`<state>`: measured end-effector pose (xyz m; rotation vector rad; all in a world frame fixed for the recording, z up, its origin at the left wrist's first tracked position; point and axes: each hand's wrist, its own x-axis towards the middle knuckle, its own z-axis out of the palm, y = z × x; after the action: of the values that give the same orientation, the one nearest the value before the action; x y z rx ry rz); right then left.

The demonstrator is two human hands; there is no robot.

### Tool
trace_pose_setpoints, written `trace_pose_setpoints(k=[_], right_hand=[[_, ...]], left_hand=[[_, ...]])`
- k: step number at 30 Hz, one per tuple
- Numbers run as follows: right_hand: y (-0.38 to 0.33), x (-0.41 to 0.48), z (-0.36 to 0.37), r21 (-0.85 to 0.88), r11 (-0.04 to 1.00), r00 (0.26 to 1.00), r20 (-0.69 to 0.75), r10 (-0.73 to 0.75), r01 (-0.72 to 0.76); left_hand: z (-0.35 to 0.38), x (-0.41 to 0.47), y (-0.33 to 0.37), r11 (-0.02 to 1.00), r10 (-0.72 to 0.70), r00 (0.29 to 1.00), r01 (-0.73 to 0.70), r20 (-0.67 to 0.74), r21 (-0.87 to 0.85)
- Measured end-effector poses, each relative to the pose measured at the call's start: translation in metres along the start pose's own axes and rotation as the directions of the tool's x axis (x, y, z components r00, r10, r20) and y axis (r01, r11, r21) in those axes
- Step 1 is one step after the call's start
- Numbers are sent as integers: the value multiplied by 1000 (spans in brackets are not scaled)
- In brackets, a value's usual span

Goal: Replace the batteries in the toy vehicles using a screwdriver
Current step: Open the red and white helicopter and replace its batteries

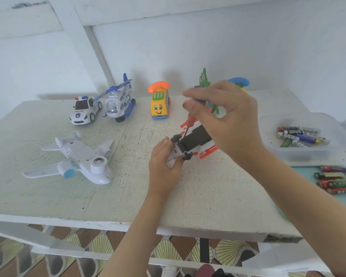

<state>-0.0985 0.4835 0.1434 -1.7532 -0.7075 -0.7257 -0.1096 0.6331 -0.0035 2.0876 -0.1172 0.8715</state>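
A white and orange toy vehicle lies upside down in the middle of the table, its dark underside and small black wheels facing up. My left hand grips its near end. My right hand pinches the handle of a red screwdriver above the toy. The dark shaft points down at the underside near the wheels. The toy's far part is hidden behind my right hand.
A white toy plane lies belly-up at the left. Police car, helicopter, yellow phone-car and a green toy stand along the back. Clear tub of batteries and teal tray with batteries sit right.
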Motion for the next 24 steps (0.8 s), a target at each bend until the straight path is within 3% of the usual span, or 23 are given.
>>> trace_pose_setpoints(k=[5, 11, 17, 24], right_hand=[[3, -1, 0, 37, 999, 996, 84, -10, 7], [1, -3, 0, -21, 999, 999, 3, -44, 44], [-1, -1, -3, 10, 999, 996, 67, -50, 50], [-4, -2, -2, -141, 980, 989, 67, -135, 144]], left_hand=[[-1, 0, 0, 1000, 9, 1000, -9, 8, 2], [-1, 0, 0, 1000, 14, 1000, -14, 6, -1], [0, -1, -1, 1000, 3, 1000, -4, 8, 11], [-1, -1, 1, 1000, 21, 1000, -21, -3, 6]])
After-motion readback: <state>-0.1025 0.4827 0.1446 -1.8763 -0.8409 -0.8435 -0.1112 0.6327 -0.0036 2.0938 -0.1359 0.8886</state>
